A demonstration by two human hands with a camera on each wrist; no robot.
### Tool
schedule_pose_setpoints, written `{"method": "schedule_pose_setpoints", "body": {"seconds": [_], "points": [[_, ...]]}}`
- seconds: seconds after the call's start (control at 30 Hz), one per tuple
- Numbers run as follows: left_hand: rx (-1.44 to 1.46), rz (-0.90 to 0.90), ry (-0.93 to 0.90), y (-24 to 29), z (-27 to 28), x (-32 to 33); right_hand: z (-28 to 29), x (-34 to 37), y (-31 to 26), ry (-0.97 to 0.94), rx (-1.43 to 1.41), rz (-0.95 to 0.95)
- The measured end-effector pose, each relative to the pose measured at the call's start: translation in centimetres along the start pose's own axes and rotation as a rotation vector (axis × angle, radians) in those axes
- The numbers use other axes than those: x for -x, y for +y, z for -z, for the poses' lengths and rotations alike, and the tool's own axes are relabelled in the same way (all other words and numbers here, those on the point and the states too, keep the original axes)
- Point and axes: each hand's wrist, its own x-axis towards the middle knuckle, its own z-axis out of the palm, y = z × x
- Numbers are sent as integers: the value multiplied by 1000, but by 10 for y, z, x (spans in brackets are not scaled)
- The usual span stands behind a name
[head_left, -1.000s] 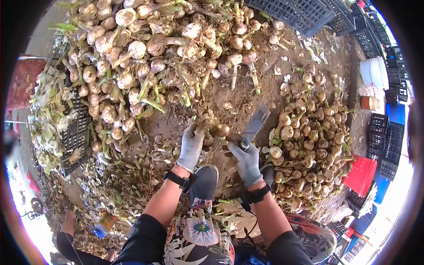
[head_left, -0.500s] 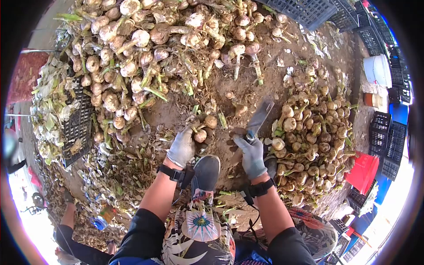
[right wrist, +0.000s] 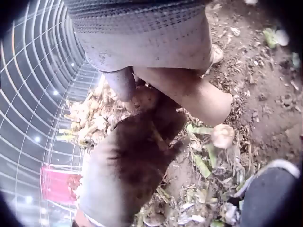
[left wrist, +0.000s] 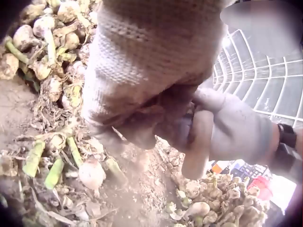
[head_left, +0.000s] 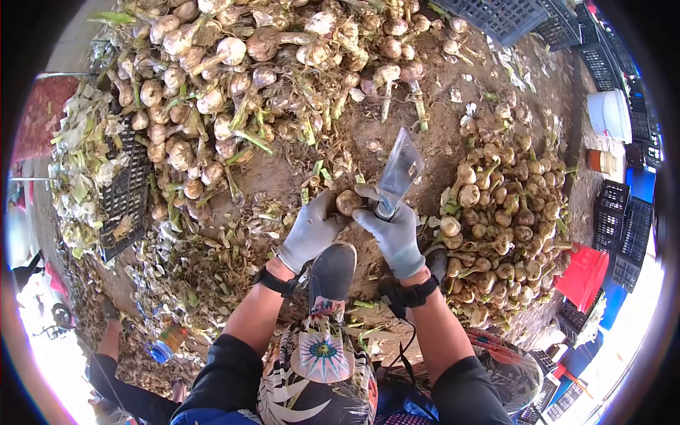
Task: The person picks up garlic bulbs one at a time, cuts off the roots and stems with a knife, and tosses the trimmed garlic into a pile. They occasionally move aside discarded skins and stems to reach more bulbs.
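In the head view a garlic bulb (head_left: 348,202) sits between both gloved hands. My left hand (head_left: 312,230) grips it from the left with curled fingers. My right hand (head_left: 394,237) holds the handle of a wide metal blade (head_left: 401,166) that points up and away, its thumb and fingertips touching the bulb's right side. The left wrist view shows the left glove (left wrist: 151,56) large in front, the right glove (left wrist: 241,127) beyond it. In the right wrist view the gloves (right wrist: 128,165) meet around the bulb, which is mostly hidden.
A large heap of stemmed garlic (head_left: 234,53) lies at the upper left, a trimmed pile (head_left: 496,227) at the right. Black crates (head_left: 127,191), a red bucket (head_left: 582,275) and a white bucket (head_left: 609,115) stand around. A shoe (head_left: 332,271) is just below the hands.
Both hands have come together around a single bulb. The blade has swung more upright with the right hand. The two bulbs seen at the left hand half a second ago are no longer both visible.
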Motion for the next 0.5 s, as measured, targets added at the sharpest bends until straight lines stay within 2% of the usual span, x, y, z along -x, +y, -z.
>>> {"method": "schedule_pose_setpoints", "body": {"seconds": [0.03, 0.1, 0.13, 0.2, 0.23, 0.3, 0.37, 0.47, 0.5], "points": [[1, 1, 2, -1, 0, 2, -2, 2, -2, 3, 159, 71], [-41, -71, 53, -4, 1, 3, -1, 4, -8, -13, 74, 27], [-40, -70, 53, -7, 4, 1, 5, 2, -4, 40, 2, 43], [99, 15, 400, -14, 17, -3, 21, -2, 10, 169, -126, 31], [102, 17, 400, -16, 27, -4, 30, -2, 11, 169, -124, 29], [390, -2, 449, -20, 49, -2, 43, 0, 12, 293, 174, -76], [364, -21, 390, -16, 49, 1, 38, 4, 15, 294, 152, -21], [349, 64, 210, 0, 36, 7, 30, 8, 24, 173, 693, 76], [349, 69, 207, 1, 34, 9, 25, 9, 25, 176, 692, 70]]}}
